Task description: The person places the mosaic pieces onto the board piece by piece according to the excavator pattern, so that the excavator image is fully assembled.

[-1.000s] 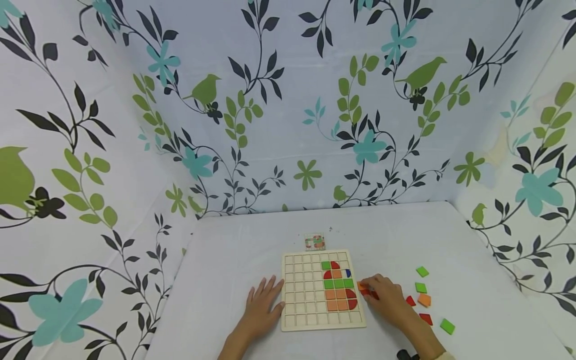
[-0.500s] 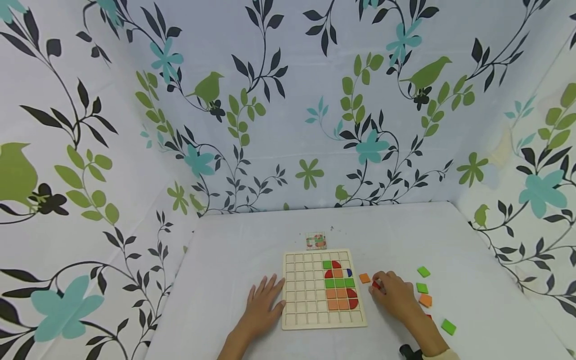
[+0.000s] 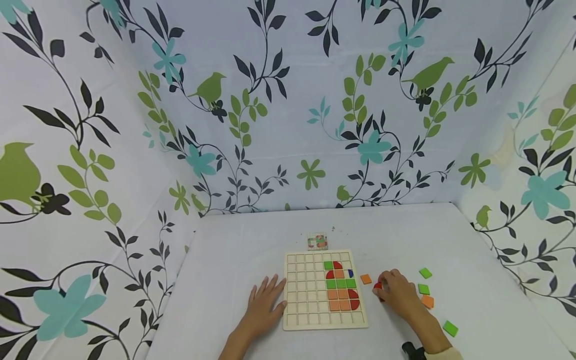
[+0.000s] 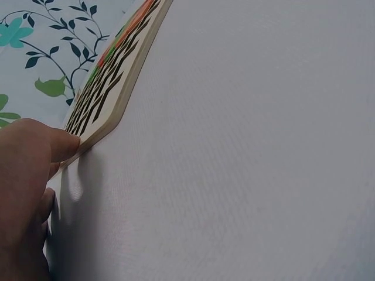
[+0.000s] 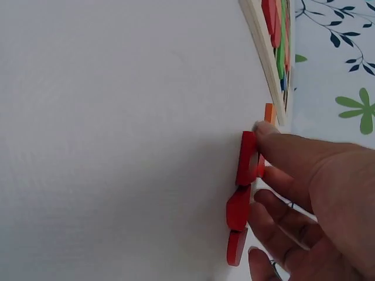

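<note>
Pulled away from the board [image 3: 310, 327] since a second earlier, the right hand [image 3: 398, 295] had shifted toward the right edge of the surface [image 3: 234, 240]; the orange tile [image 3: 366, 279], earlier at its fingertips, now lay uncovered just beside the board's right rim. That hand's grip was clamped on a red piece [image 5: 245, 158], its thumb tip at the end nearest the board and its fingers curled on the side toward the surface's far edge. Relative to the grip, then, the red piece sat right at the tips, well short of the palm, between the board and the hand. From it a second red piece [image 5: 238, 209] and a third red piece [image 5: 237, 247] ran in a close row beneath the fingers; whether all three touched could not be told.

At the board's left rim, the left hand [image 3: 263, 305] rested with its fingers apart and extended, its thumb against the wood. Green tiles [image 3: 425, 273] and an orange piece [image 3: 427, 301] lay beyond the right hand, toward the surface's right edge. Near the board's far rim was a small printed card [image 3: 317, 242].
</note>
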Available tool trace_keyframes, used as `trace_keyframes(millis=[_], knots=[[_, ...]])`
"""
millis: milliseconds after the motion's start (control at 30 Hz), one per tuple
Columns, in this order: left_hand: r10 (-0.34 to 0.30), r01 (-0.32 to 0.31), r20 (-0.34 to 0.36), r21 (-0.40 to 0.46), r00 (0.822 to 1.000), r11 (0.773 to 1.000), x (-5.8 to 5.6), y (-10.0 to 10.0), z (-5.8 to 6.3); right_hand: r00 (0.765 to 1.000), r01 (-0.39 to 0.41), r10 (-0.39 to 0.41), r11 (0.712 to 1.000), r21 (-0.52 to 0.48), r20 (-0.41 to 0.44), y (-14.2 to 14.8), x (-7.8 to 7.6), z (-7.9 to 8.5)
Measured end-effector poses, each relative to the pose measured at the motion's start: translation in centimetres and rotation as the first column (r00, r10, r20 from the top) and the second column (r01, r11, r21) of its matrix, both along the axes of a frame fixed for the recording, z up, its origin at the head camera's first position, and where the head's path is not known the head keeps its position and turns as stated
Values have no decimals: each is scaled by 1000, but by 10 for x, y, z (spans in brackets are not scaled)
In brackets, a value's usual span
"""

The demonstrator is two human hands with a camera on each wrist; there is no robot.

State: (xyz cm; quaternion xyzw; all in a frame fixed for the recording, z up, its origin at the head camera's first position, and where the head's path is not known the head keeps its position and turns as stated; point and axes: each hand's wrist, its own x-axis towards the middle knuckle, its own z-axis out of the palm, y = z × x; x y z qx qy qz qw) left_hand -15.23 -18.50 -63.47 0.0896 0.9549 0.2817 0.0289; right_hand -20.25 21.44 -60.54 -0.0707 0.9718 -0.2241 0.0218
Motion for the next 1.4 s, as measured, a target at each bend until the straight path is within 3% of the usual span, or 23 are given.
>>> trace_keyframes(millis=[167,400,800,1167,1300,1400], knots=[[-9,9,-16,0,1000,1000,1,0,0,999,-26,27,998,-49,19,3,-2,-3],[-10,10,-7,3,1000,1000,0,0,-1,999,-29,27,998,-64,-28,8,-9,-1],[-1,1,12,-2,1000,1000,-1,0,-2,996,-70,65,993,-98,-53,9,-55,-3],[7,-7,8,-28,1000,1000,-2,-1,-4,997,-70,68,987,-145,-22,-21,-89,1],[7,-6,10,-34,1000,999,-2,-1,-5,997,-75,77,986,-146,8,-48,-93,9],[6,-5,11,-37,1000,999,-2,-1,-5,991,-126,129,981,-145,17,-72,-92,16]])
